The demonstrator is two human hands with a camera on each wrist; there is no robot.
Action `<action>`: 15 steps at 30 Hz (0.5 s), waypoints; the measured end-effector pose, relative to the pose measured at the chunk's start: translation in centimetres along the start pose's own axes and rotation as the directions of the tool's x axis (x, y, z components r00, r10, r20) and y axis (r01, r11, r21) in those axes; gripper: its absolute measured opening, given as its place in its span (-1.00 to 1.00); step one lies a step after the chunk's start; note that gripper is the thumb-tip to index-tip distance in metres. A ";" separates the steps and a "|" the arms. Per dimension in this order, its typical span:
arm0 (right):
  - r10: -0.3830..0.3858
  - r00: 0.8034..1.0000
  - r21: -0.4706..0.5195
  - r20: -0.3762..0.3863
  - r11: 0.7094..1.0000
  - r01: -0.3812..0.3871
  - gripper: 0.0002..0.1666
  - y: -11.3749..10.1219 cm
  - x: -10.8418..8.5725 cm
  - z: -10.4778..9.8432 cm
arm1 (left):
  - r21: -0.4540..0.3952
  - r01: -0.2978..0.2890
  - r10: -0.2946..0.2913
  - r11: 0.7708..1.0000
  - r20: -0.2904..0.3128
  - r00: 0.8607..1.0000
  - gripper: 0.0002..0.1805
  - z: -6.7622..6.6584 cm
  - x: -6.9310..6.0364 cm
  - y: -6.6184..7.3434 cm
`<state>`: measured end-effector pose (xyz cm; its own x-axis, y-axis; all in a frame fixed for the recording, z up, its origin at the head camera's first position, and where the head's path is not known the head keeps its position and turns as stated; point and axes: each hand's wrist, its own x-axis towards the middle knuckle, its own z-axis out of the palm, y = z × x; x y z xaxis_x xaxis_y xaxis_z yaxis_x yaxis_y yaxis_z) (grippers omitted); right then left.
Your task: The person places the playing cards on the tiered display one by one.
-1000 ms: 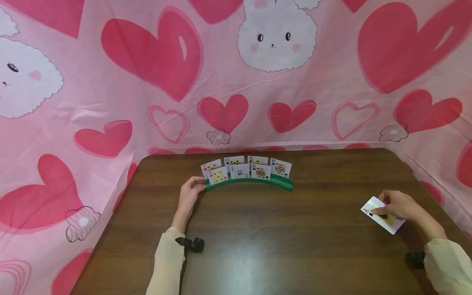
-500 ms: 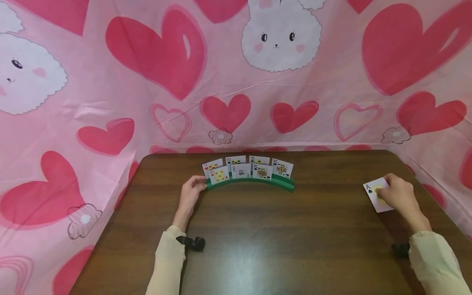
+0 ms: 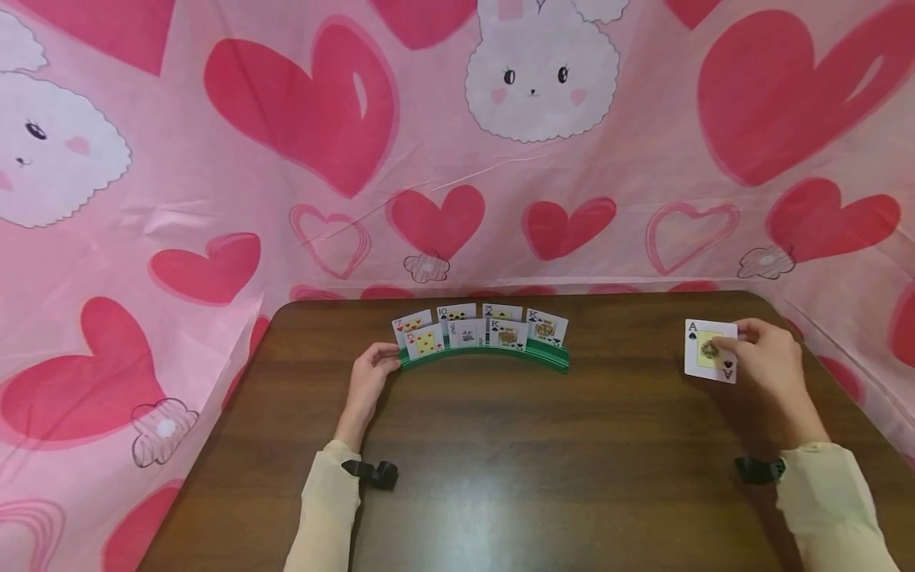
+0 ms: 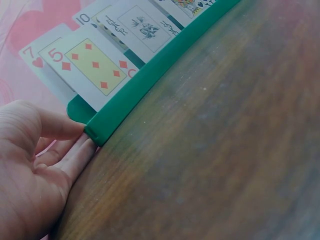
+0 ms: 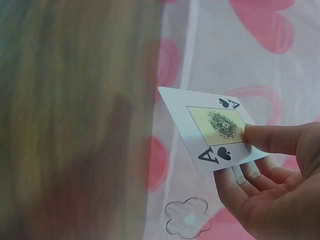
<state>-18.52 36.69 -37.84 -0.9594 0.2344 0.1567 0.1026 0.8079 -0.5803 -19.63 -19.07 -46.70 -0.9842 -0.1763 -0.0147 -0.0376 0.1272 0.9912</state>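
A curved green playing card holder (image 3: 549,357) stands toward the back of the table with two rows of upright cards. In front are the five of diamonds (image 4: 95,65), a joker (image 4: 145,29) and a king (image 3: 508,336). Behind them show the seven of hearts (image 3: 409,323), a ten (image 3: 456,311), a three (image 3: 503,309) and another king (image 3: 547,326). My left hand (image 3: 368,381) pinches the holder's left end between thumb and fingers. Off to the right, my right hand (image 3: 774,361) holds the ace of spades (image 3: 704,353) above the table, thumb on its face, fingers behind.
The brown wooden table (image 3: 572,445) has rounded back corners. A pink cloth (image 3: 457,159) with hearts and rabbits hangs behind it and along its sides. A black strap with a small device sits on each wrist.
My right hand has moved away from me and slightly left, turning the ace of spades from slanted to nearly upright. My left hand stays at the holder's end.
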 end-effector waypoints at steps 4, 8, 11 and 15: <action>0.014 1.000 0.079 0.000 0.997 -0.014 -0.44 -1.2 -0.2 -0.1 | -0.002 0.001 -0.001 1.000 0.005 1.000 -0.79 0.0 0.0 0.0; 0.017 1.000 0.231 0.007 0.973 -0.018 -0.48 -2.4 -0.5 0.2 | -0.002 0.002 -0.002 1.000 0.007 1.000 -0.80 0.0 0.0 0.0; 0.037 0.999 0.368 0.012 0.929 -0.039 -0.56 -3.2 -0.5 0.6 | -0.002 0.003 -0.003 1.000 0.007 1.000 -0.80 0.0 0.0 0.0; 0.041 0.999 0.485 0.018 0.873 -0.045 -0.60 -3.9 -0.5 1.1 | 0.004 0.002 -0.002 1.000 0.006 1.000 -0.80 0.0 0.0 0.0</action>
<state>-18.75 32.84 -36.53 -0.9590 0.2578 0.1179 0.0055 0.4328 -0.9015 -19.66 -19.10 -46.70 -0.9851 -0.1710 -0.0173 -0.0401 0.1307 0.9906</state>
